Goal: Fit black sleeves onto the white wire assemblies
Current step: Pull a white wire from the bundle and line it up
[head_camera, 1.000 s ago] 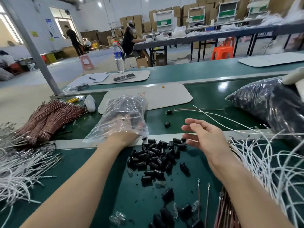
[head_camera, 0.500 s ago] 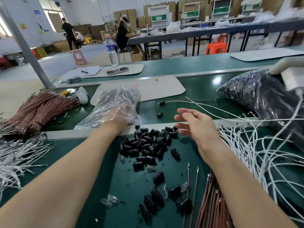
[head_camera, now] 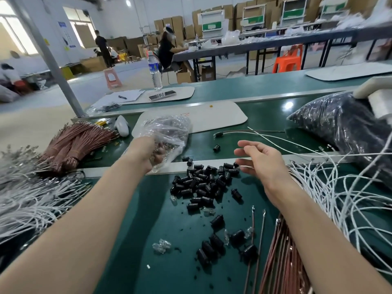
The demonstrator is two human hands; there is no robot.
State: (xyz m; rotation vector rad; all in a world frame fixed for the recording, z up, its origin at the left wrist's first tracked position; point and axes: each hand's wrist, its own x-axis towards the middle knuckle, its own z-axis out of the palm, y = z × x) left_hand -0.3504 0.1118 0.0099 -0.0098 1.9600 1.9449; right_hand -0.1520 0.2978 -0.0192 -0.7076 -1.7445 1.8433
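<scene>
A pile of black sleeves (head_camera: 203,181) lies on the green table, with several more loose ones (head_camera: 214,240) nearer to me. White wire assemblies (head_camera: 339,187) spread in a tangle on the right, and another heap of white wires (head_camera: 31,198) lies on the left. My left hand (head_camera: 146,153) is inside the mouth of a clear plastic bag (head_camera: 169,130), fingers curled and seen through the plastic; what they hold is unclear. My right hand (head_camera: 263,164) hovers open with spread fingers at the pile's right edge, holding nothing.
A tied bundle of brown wires (head_camera: 74,143) lies at the left, with more brown wires (head_camera: 280,262) at the bottom right. A large dark bag (head_camera: 343,128) sits at the right. One sleeved wire (head_camera: 218,134) lies beyond a metal rail (head_camera: 169,169). Small clear parts (head_camera: 161,246) are scattered near me.
My left hand's fingers have curled inside the clear bag, and the bag has bunched up and lifted. My right hand stays open in about the same place.
</scene>
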